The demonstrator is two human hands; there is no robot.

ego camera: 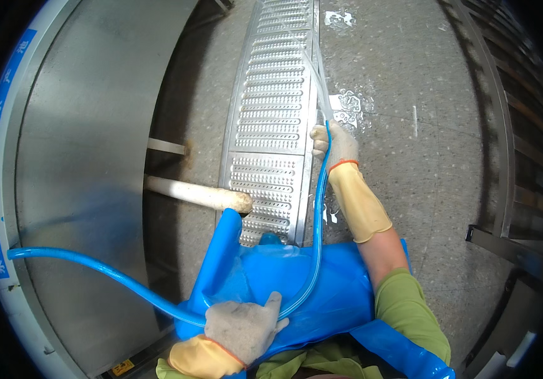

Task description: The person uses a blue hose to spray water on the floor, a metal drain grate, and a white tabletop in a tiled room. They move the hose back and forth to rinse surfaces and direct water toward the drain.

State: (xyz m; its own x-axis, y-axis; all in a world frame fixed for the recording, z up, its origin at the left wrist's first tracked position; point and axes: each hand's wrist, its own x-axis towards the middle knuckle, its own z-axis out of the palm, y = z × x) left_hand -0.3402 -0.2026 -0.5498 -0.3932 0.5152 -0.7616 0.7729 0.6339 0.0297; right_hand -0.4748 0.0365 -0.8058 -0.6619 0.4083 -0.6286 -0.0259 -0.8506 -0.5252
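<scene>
A blue hose [318, 227] runs from over the edge of the steel sink unit at the left, across my apron, to my right hand. Wearing a cotton glove over a yellow rubber glove, my left hand [245, 327] is closed around the hose near my waist. Farther forward, my right hand [340, 142], gloved the same way, grips the hose close to its end. Water [319, 78] sprays from that end, away from me along the right edge of the steel drain grating [271, 113]. Each palm is hidden from view.
A stainless steel sink unit [91, 118] with blue labels bearing writing stands at the left. From under it a white drain pipe [200, 192] reaches over the grating. Puddles [347, 106] lie on the grey speckled floor [394, 156]. A metal rack [503, 142] stands at the right. I wear a blue apron [337, 284].
</scene>
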